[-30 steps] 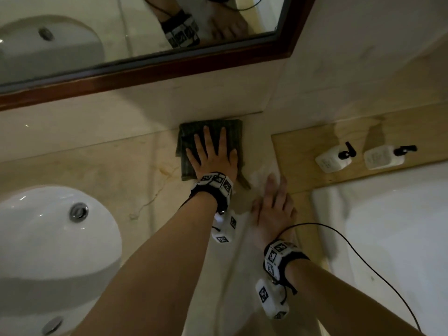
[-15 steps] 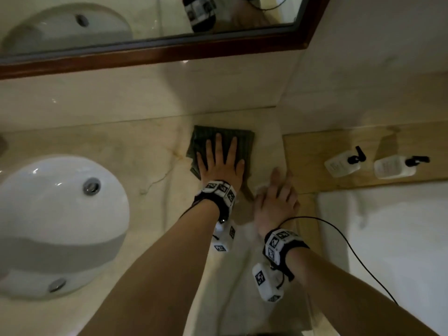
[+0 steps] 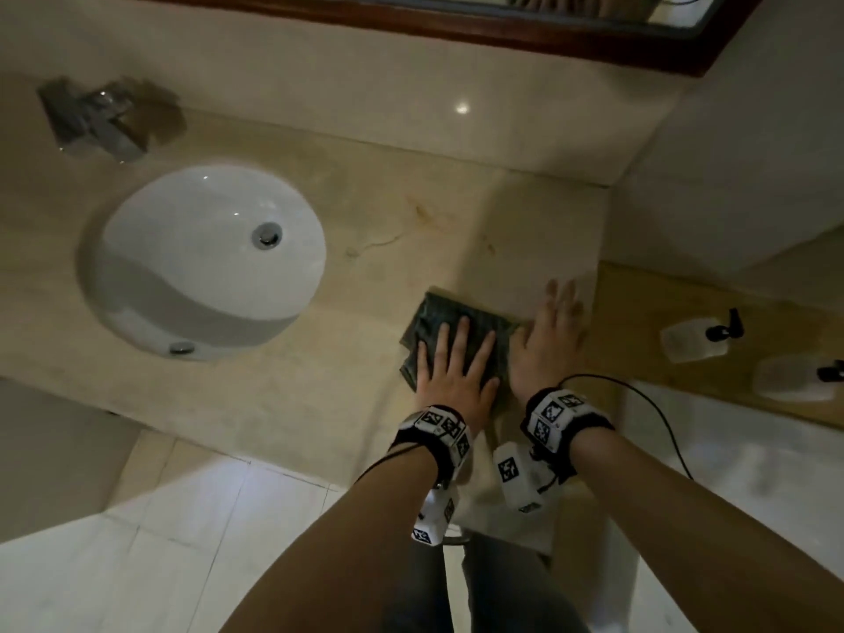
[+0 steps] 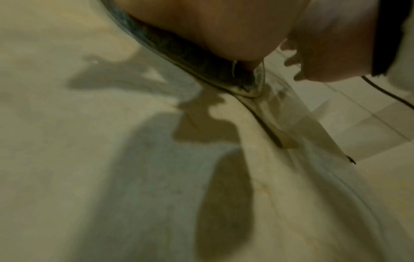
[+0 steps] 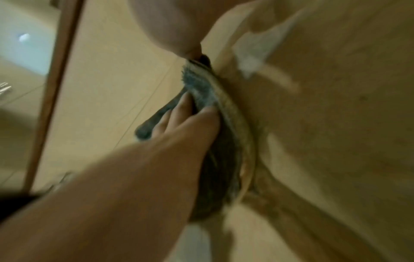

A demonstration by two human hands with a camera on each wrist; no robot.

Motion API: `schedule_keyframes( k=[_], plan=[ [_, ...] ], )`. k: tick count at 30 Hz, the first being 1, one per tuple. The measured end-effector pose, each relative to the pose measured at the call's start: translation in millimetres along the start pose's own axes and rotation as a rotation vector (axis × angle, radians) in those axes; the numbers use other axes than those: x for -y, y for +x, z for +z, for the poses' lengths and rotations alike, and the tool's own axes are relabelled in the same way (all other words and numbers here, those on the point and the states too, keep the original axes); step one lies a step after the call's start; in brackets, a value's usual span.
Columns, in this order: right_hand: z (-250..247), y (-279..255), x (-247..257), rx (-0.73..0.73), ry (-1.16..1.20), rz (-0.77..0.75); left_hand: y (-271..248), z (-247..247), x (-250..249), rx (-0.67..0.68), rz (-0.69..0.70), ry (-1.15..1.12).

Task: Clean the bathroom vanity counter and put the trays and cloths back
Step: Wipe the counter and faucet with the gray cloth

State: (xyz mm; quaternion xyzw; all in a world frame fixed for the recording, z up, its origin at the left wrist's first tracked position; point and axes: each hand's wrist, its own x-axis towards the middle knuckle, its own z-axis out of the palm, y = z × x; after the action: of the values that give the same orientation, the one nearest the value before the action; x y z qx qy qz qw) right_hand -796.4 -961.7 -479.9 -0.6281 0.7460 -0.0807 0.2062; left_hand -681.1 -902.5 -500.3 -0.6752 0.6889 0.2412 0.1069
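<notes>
Head view: left hand (image 3: 456, 372) flat, fingers spread, pressing dark green cloth (image 3: 438, 322) on bench (image 3: 274, 395); right hand (image 3: 548, 340) flat beside it. Near front edge, cloth could slide off.

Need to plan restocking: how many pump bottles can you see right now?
2. Both lie on the wooden ledge right of the counter: one pump bottle nearer the wall, the other pump bottle at the frame's right edge. More could sit out of view.
</notes>
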Motion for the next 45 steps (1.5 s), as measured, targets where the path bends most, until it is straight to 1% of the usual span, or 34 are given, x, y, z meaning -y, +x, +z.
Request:
schedule_keyframes(
  k=[2, 4, 5, 7, 9, 11, 14, 16, 17, 18, 20, 22, 25, 26, 30, 32, 34, 36, 38, 40, 41, 43, 45],
  plan=[
    [-0.5, -12.6, 16.7, -0.003, -0.016, -0.204, -2.4, -5.9, 4.1, 0.033, 0.038, -0.024],
    [3.6, -23.0, 33.2, 0.035, 0.031, -0.388, -5.6, -16.7, 12.8, 0.057, 0.046, -0.05],
    [6.8, -27.6, 41.2, 0.072, 0.07, -0.459, -10.5, -21.8, 18.9, 0.039, 0.027, -0.055],
    [17.6, -35.3, 52.4, 0.169, 0.086, -0.533, -25.1, -27.0, 37.5, -0.065, -0.059, -0.115],
    [31.7, -41.1, 57.2, 0.242, -0.009, -0.495, -41.9, -24.4, 67.7, -0.16, -0.194, -0.215],
    [46.5, -46.4, 55.9, 0.268, -0.169, -0.414, -57.0, -18.1, 109.5, -0.194, -0.337, -0.224],
    [65.5, -54.1, 50.9, 0.239, -0.379, -0.398, -74.3, -6.4, 183.8, -0.214, -0.53, -0.234],
    [71.2, -54.0, 50.3, 0.184, -0.409, -0.39, -82.9, -3.3, 226.1, -0.248, -0.597, -0.219],
    [77.3, -55.9, 51.7, 0.161, -0.416, -0.368, -86.2, 0.8, 246.8, -0.267, -0.6, -0.21],
    [76.7, -53.9, 50.5, 0.14, -0.422, -0.347, -87.1, -0.6, 256.2, -0.287, -0.591, -0.197],
    [86.5, -59.4, 55.0, 0.136, -0.427, -0.29, -88.2, 5.3, 275.2, -0.285, -0.548, -0.169],
    [94.1, -71.2, 61.1, 0.122, -0.406, -0.233, -88.0, 11.2, 280.7, -0.277, -0.516, -0.133],
    [105.5, -98.4, 72.5, 0.103, -0.366, -0.172, -89.2, 16.6, 282.8, -0.315, -0.499, -0.112],
    [109.3, -110.6, 76.9, 0.101, -0.354, -0.168, -90.0, 17.1, 283.0, -0.325, -0.49, -0.112],
    [125.9, -167.2, 98.9, 0.107, -0.38, -0.233, -90.6, 16.1, 283.9, -0.326, -0.471, -0.111],
    [135.0, -185.4, 112.4, 0.123, -0.397, -0.245, -89.6, 15.5, 284.0, -0.315, -0.47, -0.11],
    [140.8, -192.7, 126.9, 0.133, -0.393, -0.241, -90.0, 15.0, 283.9, -0.318, -0.466, -0.114],
    [144.0, -190.4, 138.9, 0.148, -0.396, -0.258, -90.8, 13.9, 283.5, -0.326, -0.464, -0.122],
    [144.1, -176.6, 147.4, 0.16, -0.402, -0.337, -89.5, 13.3, 283.1, -0.325, -0.47, -0.126],
    [140.8, -146.1, 152.5, 0.18, -0.41, -0.411, -87.6, 14.5, 284.1, -0.321, -0.477, -0.121],
    [138.3, -126.1, 153.0, 0.201, -0.415, -0.422, -87.5, 15.7, 284.5, -0.325, -0.478, -0.117],
    [131.7, -85.4, 154.0, 0.207, -0.4, -0.372, -86.8, 18.2, 284.9, -0.348, -0.476, -0.118],
    [128.5, -58.2, 156.5, 0.177, -0.366, -0.289, -86.7, 20.1, 284.0, -0.376, -0.481, -0.117]
  ],
)
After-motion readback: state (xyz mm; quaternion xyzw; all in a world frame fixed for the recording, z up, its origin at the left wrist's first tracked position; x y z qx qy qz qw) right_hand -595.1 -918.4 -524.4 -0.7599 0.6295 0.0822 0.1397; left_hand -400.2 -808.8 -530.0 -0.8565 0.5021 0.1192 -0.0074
